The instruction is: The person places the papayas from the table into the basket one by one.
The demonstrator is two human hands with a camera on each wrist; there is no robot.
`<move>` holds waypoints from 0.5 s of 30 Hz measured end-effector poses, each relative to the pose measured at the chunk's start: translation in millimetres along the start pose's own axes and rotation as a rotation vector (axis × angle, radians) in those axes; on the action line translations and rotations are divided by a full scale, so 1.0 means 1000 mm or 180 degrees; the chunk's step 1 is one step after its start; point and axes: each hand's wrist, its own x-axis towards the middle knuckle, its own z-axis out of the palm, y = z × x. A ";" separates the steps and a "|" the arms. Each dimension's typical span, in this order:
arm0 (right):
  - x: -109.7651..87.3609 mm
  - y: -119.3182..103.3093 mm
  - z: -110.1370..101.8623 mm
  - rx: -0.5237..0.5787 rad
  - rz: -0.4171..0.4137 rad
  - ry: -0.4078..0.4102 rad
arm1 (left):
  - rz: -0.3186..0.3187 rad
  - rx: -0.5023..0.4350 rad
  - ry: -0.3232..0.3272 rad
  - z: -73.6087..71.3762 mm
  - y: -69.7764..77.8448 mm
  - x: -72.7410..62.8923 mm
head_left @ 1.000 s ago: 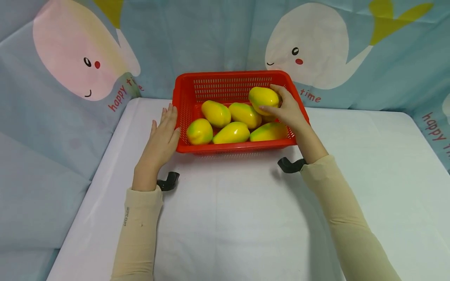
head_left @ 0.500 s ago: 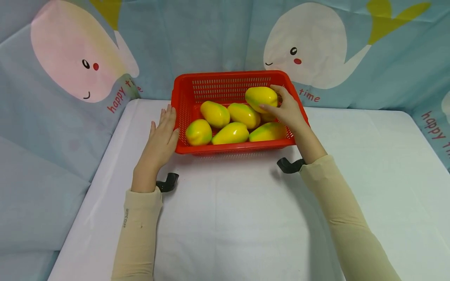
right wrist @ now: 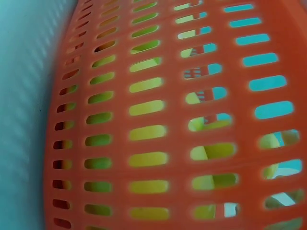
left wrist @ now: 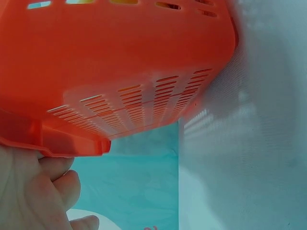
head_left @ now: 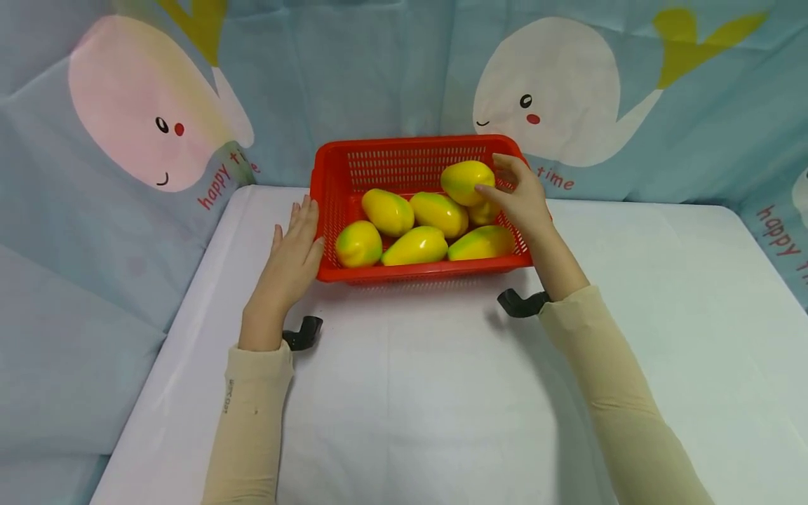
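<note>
A red plastic basket [head_left: 423, 272] with slotted walls holds several yellow-green mangoes [head_left: 416, 245]. My left hand [head_left: 292, 249] lies with straight fingers against the basket's left side; the left wrist view puts its fingers [left wrist: 67, 187] at the underside of the rim. Over the basket's right end is my right hand [head_left: 520, 196], its fingers spread. A mango [head_left: 466, 182] rests on top of the others just left of it. The thumb tip is at that mango's edge, while the other fingers stand apart from it. The right wrist view shows only the basket's slotted wall [right wrist: 177, 124], hiding the fingers.
The basket stands on a white-covered table [head_left: 429, 393], near its back edge. Behind hangs a blue curtain [head_left: 379, 70] printed with whales. Black wrist-worn pieces stick out from the left sleeve [head_left: 304, 333] and the right sleeve [head_left: 522, 303].
My right hand's fingers have come off the top mango, which now sits on the pile, and the hand has shifted slightly right. The left hand stays at the basket. The head view has tilted slightly.
</note>
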 end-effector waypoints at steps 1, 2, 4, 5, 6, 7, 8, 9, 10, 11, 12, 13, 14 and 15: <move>-0.001 0.000 -0.001 0.0002 -0.0014 0.0000 | 0.0011 0.0004 0.0001 0.000 -0.001 0.000; -0.003 0.000 -0.002 0.0006 -0.0046 0.0001 | 0.0018 0.0008 0.0000 0.000 -0.002 0.000; -0.006 0.001 -0.005 0.0025 -0.0143 0.0000 | 0.0036 0.0029 0.0013 -0.001 -0.004 0.000; -0.009 0.002 -0.008 0.0025 -0.0190 0.0002 | 0.0044 0.0040 0.0014 -0.001 -0.005 0.000; -0.012 0.003 -0.011 0.0025 -0.0231 -0.0001 | 0.0050 0.0042 0.0014 -0.001 -0.007 -0.001; -0.015 0.004 -0.015 -0.0002 -0.0254 0.0004 | 0.0048 0.0043 0.0018 0.000 -0.008 -0.003; -0.019 0.006 -0.019 -0.0052 -0.0277 0.0016 | 0.0047 0.0041 0.0025 0.000 -0.010 -0.005; -0.022 0.008 -0.024 -0.0113 -0.0291 0.0026 | 0.0054 0.0033 0.0036 0.001 -0.012 -0.007; -0.025 0.010 -0.029 -0.0186 -0.0302 0.0043 | 0.0062 0.0005 0.0036 0.001 -0.013 -0.009; -0.029 0.013 -0.035 -0.0267 -0.0299 0.0061 | 0.0078 -0.0030 0.0039 0.001 -0.015 -0.012; -0.032 0.016 -0.041 -0.0350 -0.0294 0.0083 | 0.0100 -0.0063 0.0039 0.000 -0.016 -0.014; -0.034 0.019 -0.047 -0.0437 -0.0291 0.0104 | 0.0124 -0.0088 0.0041 -0.001 -0.018 -0.016; -0.037 0.022 -0.052 -0.0513 -0.0323 0.0131 | 0.0162 -0.0099 0.0046 -0.004 -0.019 -0.018; -0.038 0.026 -0.058 -0.0589 -0.0360 0.0160 | 0.0201 -0.0099 0.0052 -0.007 -0.021 -0.019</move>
